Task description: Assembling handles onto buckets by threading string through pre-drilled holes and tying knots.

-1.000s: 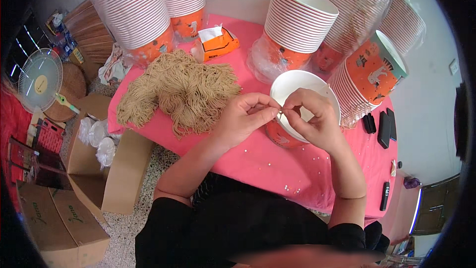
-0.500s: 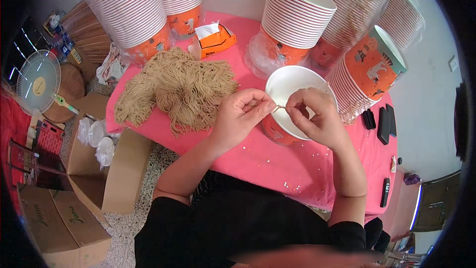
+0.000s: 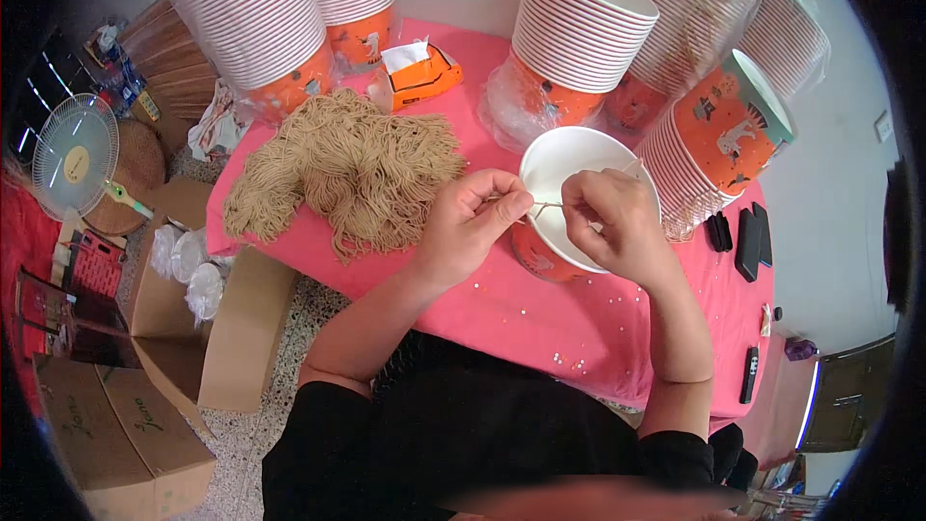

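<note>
Tan cord [image 3: 548, 205] pinched in both grips, left hand [image 3: 471, 232] and right hand [image 3: 619, 230], probably for tension. White-lined bucket [image 3: 552, 166] sits below.

Right of the frame's centre, our left hand [image 3: 468, 230] and right hand [image 3: 622, 227] have parted slightly, baring thin cord [image 3: 548, 205] between.

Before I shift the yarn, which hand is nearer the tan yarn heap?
The left. The left hand is beside the tan yarn heap's right edge; the right hand is farther right, over the orange-and-white bucket.
</note>
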`<state>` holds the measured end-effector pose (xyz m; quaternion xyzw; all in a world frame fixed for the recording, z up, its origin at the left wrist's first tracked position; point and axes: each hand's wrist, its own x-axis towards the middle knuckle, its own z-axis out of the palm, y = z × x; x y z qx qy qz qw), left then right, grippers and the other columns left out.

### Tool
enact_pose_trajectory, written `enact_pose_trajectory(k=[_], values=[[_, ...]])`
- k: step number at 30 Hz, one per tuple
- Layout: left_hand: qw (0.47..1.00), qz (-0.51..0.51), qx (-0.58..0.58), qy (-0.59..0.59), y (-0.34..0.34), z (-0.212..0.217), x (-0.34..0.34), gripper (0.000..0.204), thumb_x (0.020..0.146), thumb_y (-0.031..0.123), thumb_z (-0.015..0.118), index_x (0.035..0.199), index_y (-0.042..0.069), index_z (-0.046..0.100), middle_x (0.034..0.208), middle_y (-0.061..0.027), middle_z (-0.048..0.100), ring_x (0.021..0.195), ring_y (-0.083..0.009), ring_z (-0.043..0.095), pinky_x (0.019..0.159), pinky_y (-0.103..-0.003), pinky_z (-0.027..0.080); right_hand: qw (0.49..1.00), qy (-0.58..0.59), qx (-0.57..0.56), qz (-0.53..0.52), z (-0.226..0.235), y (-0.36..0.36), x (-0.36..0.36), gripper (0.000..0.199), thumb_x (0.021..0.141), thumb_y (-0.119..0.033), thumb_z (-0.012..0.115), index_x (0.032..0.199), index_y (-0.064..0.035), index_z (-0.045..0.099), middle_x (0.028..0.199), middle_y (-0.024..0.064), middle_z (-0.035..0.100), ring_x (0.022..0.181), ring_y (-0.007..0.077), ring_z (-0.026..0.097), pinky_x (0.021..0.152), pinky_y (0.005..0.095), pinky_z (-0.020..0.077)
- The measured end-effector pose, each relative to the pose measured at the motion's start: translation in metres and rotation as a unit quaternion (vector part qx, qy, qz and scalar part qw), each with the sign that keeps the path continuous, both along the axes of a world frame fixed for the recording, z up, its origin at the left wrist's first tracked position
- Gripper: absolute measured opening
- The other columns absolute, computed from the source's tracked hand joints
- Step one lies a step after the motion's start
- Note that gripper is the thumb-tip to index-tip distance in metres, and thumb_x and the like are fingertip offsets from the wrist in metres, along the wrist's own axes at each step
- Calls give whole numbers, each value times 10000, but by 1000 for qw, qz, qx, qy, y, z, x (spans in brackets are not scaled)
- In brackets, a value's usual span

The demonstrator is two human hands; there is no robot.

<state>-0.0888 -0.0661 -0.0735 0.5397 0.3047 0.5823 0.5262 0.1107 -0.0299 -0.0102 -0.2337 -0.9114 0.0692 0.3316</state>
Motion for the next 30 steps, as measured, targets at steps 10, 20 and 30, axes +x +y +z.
enact_pose_trajectory(k=[10, 20, 30], values=[[1000, 16, -3, -27, 7, 1, -11, 135, 943, 127, 625, 956, -7, 638, 848, 5, 639, 788, -33, 564, 695, -195, 457, 993, 51, -107, 2, 13, 3, 7, 43, 835, -16, 639, 865, -12, 609, 696, 86, 518, 600, 211, 542, 542, 327, 422], [951, 124, 226, 169, 6, 29, 9, 130, 816, 40, 706, 938, 25, 662, 850, -6, 605, 542, -43, 407, 486, -225, 334, 990, 72, -117, -14, 24, -5, 3, 60, 826, 2, 633, 872, -6, 596, 713, 92, 519, 609, 214, 537, 548, 315, 427], [973, 98, 162, 130, 13, 23, 10, 68, 829, 31, 671, 876, 20, 623, 778, 6, 562, 563, -44, 400, 503, -224, 328, 979, -48, 199, -3, 52, 2, 3, 163, 684, -71, 691, 811, -75, 588, 667, 50, 507, 594, 253, 532, 567, 368, 407]])
